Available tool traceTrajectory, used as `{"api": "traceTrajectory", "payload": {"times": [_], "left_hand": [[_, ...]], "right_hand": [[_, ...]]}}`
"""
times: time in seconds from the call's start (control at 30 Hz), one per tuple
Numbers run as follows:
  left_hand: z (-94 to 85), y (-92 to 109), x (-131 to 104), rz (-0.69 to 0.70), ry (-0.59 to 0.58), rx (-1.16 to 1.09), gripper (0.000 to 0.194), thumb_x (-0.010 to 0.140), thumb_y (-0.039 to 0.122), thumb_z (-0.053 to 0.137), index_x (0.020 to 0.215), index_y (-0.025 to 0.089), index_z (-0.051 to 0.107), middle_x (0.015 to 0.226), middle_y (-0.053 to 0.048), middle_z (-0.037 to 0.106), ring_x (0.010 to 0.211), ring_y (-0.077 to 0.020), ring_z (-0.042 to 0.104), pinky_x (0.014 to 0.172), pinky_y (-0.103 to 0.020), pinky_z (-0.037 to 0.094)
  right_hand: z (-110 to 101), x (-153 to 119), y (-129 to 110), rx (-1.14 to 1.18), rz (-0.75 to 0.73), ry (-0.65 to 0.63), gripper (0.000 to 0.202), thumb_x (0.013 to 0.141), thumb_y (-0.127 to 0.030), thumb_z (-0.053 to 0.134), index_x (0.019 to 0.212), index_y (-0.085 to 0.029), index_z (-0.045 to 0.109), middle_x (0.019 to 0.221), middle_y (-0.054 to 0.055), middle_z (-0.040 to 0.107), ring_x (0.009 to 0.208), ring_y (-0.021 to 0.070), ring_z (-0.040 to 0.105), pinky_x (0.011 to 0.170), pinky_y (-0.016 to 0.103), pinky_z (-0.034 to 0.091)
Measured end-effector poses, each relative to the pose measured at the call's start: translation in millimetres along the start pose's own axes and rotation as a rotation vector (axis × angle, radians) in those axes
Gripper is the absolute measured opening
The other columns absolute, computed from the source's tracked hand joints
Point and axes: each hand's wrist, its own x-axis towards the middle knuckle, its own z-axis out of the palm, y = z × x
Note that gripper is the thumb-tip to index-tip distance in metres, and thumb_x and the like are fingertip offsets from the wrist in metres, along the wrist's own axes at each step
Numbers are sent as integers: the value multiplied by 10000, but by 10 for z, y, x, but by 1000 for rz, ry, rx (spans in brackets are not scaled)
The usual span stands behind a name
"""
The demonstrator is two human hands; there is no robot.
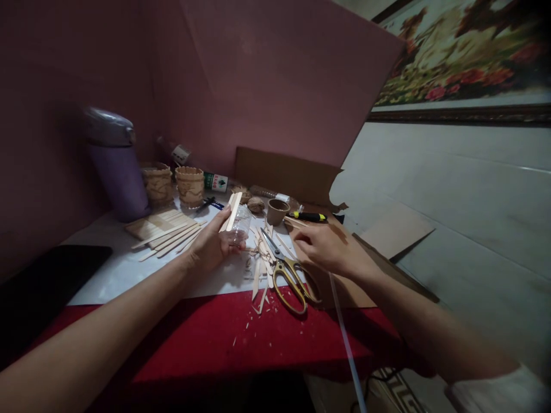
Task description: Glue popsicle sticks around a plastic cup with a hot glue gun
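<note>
Plastic cup (241,225), clear-sided, is sitting in the left hand (210,244), which is holding it with pale wooden sticks (235,210) that are standing along its side. I am seeing the right hand (322,246) over the cardboard (355,291), fingers curling narrow; I am not managing to tell whether they are gripping anything. Gold-handled scissors (279,266) are lying between both hands, beside wood scraps (256,280), and a brown pot (276,214) is standing beyond.
</note>
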Motion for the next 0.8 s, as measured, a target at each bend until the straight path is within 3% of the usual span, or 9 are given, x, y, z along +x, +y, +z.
{"api": "traceTrajectory", "payload": {"times": [0.07, 0.17, 0.3, 0.4, 0.5, 0.6, 0.7, 0.8], "left_hand": [[0, 0, -1, 17, 22, 0, 364, 894, 499, 468, 989, 157, 553, 647, -70, 617, 476, -163, 568, 421, -231, 410], [13, 10, -11, 28, 30, -15, 360, 875, 487, 507, 999, 154, 562, 656, -76, 626, 468, -154, 565, 426, -227, 415], [43, 19, -29, 19, 43, -8, 344, 870, 470, 518, 996, 154, 569, 642, -68, 626, 450, -148, 557, 415, -223, 416], [59, 15, -44, 15, 52, -16, 337, 892, 463, 492, 965, 145, 577, 651, -74, 631, 456, -146, 568, 406, -216, 423], [61, 2, -48, 21, 4, -30, 343, 893, 451, 518, 977, 128, 597, 678, -82, 644, 470, -138, 576, 421, -217, 454], [52, -20, -35, 21, -45, -40, 348, 895, 429, 539, 1056, 128, 608, 718, -87, 669, 498, -139, 593, 464, -236, 502], [47, -51, -19, -18, -86, -67, 387, 896, 441, 543, 1116, 128, 606, 756, -105, 691, 525, -152, 614, 497, -261, 526], [58, -87, -17, -57, -114, -73, 410, 893, 448, 552, 1149, 132, 597, 785, -118, 702, 554, -163, 633, 520, -271, 532]], "right_hand": [[122, 154, -71, 21, 107, -83, 181, 794, -130, 532, 767, -178, 704, 866, 73, 718, 774, 179, 605, 666, 273, 373], [310, 331, -30, 56, 161, -100, 113, 731, -152, 605, 798, -149, 696, 865, 94, 703, 774, 193, 590, 645, 273, 361], [460, 451, 76, 153, 222, -99, 212, 641, -74, 582, 820, -131, 680, 852, 89, 674, 780, 197, 571, 650, 273, 365], [423, 475, 103, 308, 242, -133, 129, 633, -86, 546, 695, -145, 642, 689, 30, 606, 638, 150, 521, 587, 265, 355], [301, 443, 72, 478, 239, -142, 85, 713, -163, 515, 684, -168, 595, 625, -10, 524, 538, 105, 441, 537, 255, 346], [190, 372, -15, 828, 260, -118, 101, 741, -243, 558, 661, -186, 537, 635, -18, 489, 528, 88, 405, 525, 250, 342], [136, 304, -136, 1191, 303, -145, 153, 679, -222, 636, 609, -185, 505, 605, -19, 477, 515, 76, 407, 490, 237, 305], [126, 258, -248, 1308, 305, -165, 135, 668, -213, 666, 650, -172, 539, 606, -9, 527, 516, 80, 479, 468, 226, 309]]}}
